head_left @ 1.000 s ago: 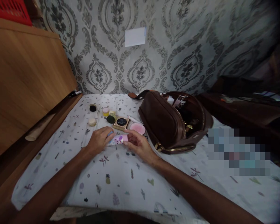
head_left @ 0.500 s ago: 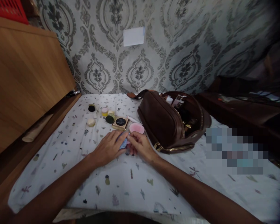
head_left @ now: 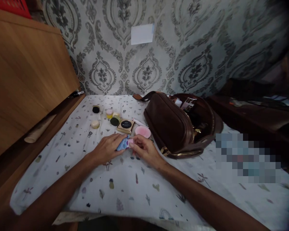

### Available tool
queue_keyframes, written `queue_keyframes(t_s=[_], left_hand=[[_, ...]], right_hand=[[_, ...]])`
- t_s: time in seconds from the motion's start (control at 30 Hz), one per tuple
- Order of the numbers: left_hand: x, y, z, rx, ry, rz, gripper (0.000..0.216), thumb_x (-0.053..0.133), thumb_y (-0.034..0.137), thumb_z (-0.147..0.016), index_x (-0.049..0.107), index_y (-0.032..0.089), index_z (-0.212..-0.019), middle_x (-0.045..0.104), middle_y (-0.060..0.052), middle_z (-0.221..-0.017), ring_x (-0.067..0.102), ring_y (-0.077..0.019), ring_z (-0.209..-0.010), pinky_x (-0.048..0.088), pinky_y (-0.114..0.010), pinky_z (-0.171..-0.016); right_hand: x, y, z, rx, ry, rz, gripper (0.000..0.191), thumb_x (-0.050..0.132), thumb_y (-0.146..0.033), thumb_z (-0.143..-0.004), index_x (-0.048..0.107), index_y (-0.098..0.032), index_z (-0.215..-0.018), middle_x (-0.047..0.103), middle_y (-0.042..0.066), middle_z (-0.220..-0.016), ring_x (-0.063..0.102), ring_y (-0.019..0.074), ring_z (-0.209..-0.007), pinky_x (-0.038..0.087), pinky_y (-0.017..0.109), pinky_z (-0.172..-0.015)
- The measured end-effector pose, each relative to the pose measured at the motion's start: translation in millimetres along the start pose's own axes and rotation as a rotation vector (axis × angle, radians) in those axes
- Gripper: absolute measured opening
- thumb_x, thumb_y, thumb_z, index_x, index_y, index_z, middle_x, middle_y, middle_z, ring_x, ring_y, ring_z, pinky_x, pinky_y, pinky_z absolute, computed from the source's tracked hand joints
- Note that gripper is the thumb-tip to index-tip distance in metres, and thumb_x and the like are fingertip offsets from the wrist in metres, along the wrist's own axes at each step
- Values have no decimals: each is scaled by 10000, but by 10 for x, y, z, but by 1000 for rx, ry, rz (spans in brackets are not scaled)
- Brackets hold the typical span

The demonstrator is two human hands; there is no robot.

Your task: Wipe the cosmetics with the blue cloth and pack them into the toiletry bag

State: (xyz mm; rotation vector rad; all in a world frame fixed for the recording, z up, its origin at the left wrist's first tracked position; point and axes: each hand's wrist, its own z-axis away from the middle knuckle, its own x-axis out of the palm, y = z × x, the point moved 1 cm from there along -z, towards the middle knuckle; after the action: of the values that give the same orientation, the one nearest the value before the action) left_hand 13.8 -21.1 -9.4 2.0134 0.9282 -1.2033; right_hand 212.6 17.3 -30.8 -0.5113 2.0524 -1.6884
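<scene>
My left hand (head_left: 106, 149) is closed around a small blue patterned item (head_left: 121, 145) with a pink end, held just above the cloth; its exact kind I cannot make out. The thumb and fingers of my right hand (head_left: 148, 152) pinch its pink end (head_left: 130, 141). Right behind my hands lie a round pink dish or lid (head_left: 143, 131) and a gold square compact with a black round top (head_left: 125, 126). A white-and-pink tube or pen (head_left: 140, 123) rests beside the compact.
An unzipped brown leather bag (head_left: 167, 125), with bottles inside, stands to the right. Several small jars and lids sit at the back left, among them a cream one (head_left: 95, 124). The patterned cloth (head_left: 125, 192) covers the table. At left is a wooden cabinet (head_left: 31, 70).
My hands have come slightly apart and turned, so more of the blue item and its pink end shows. The whole view has shifted a little.
</scene>
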Motion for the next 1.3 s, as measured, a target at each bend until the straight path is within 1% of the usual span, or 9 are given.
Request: queue_keyframes(t_s=[0.13,0.23,0.37,0.57,0.7,0.87,0.97,1.1,1.3], left_hand=[[-52,-62,-8,-11,-26,103,457,623,349,-915,522,212,-1338,677,-99,-1255,674,-246,-1107,572,-384,-915],[-68,-75,-13,-23,-23,146,451,628,333,-906,533,229,-1334,679,-88,-1247,675,-239,-1100,570,-370,-911],[-76,-44,-18,20,-12,120,416,597,351,-937,536,207,-1322,689,-95,-1190,683,-236,-1054,574,-364,-881],[-94,48,-23,120,23,24,348,483,382,-1007,555,156,-1261,697,-113,-1094,687,-238,-982,585,-369,-818],[-78,49,-17,122,40,41,349,478,386,-1008,564,163,-1262,695,-111,-1087,687,-236,-973,590,-376,-816],[-87,-7,-15,60,48,123,364,550,401,-977,573,191,-1274,700,-91,-1104,690,-226,-991,583,-351,-822],[-94,-15,-20,38,32,133,364,556,410,-971,566,208,-1273,690,-78,-1100,682,-222,-995,572,-340,-811],[-51,8,-20,25,-7,26,415,553,496,-955,552,202,-1248,669,-77,-1065,672,-238,-966,566,-344,-749],[18,29,-3,81,45,-106,409,364,489,-1028,560,172,-1198,663,-84,-987,665,-233,-910,546,-331,-710]], right_hand=[[-26,-11,13,-119,-13,137,382,629,-500,-899,626,-194,-1129,678,43,-900,645,179,-793,518,282,-654],[-46,-47,29,-189,5,264,358,606,-471,-924,634,-202,-1159,684,57,-964,632,193,-858,500,281,-666],[-52,-91,46,-141,-20,310,346,558,-512,-946,621,-191,-1061,667,25,-817,621,166,-706,479,273,-620],[-46,-74,25,-5,-10,279,440,449,-620,-958,484,-227,-762,582,-39,-525,550,134,-420,416,253,-476],[-49,-79,7,57,-6,244,479,453,-644,-943,464,-226,-709,597,-31,-531,541,127,-396,409,246,-447],[-44,-64,4,-35,30,141,439,605,-609,-869,585,-207,-1046,630,-2,-784,630,152,-631,490,260,-560],[-32,-41,8,-78,41,115,425,652,-569,-851,615,-203,-1065,633,23,-860,623,164,-763,518,277,-663],[-16,-12,5,-80,23,107,404,628,-575,-868,632,-195,-1007,617,13,-796,594,151,-693,511,281,-638],[-7,-9,4,-18,13,66,414,608,-615,-864,592,-202,-885,578,-19,-711,549,115,-513,460,254,-495]])
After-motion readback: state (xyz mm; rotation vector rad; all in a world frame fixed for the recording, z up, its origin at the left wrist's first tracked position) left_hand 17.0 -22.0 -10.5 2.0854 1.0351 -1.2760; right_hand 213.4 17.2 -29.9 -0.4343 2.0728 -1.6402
